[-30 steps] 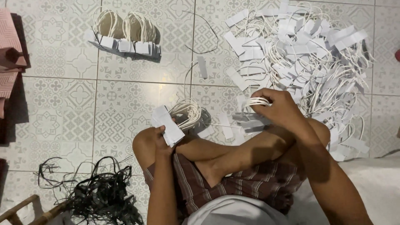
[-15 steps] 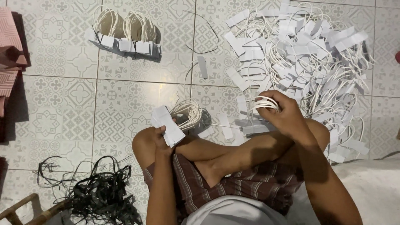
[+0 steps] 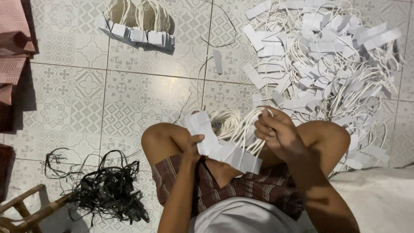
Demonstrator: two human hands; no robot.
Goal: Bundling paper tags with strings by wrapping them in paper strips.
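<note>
- Your left hand (image 3: 192,144), at the centre of the frame, is closed on a row of white paper tabs (image 3: 224,149) stacked edge to edge, thumb on top.
- Your right hand (image 3: 278,133), just right of centre, is closed around the white cord loops (image 3: 235,127) that hang from those tabs, gathering them over your knee.
- The bundle you are building sits between both hands, low in the middle of the frame, above your plaid shorts (image 3: 224,190).
- Done so far, judging by the floor: one finished bundle (image 3: 138,26) of tabs and loops lies at the upper left of centre, lined up neatly.
- Left to do: the big loose pile (image 3: 327,64) of tabs and cords fills the upper right, so most of the work looks ahead of you.
- One stray tab (image 3: 217,61) lies alone on the tiles (image 3: 86,86) between the finished bundle and the pile.
- A tangle of black strips (image 3: 108,190) lies at the lower left, beside a wooden frame (image 3: 26,211); pink cloth (image 3: 15,39) sits at the upper left edge.
- Against a second ago: your right hand was out at the edge of the pile with a loop; it has now come back to the bundle, and the tabs show as a longer row.
</note>
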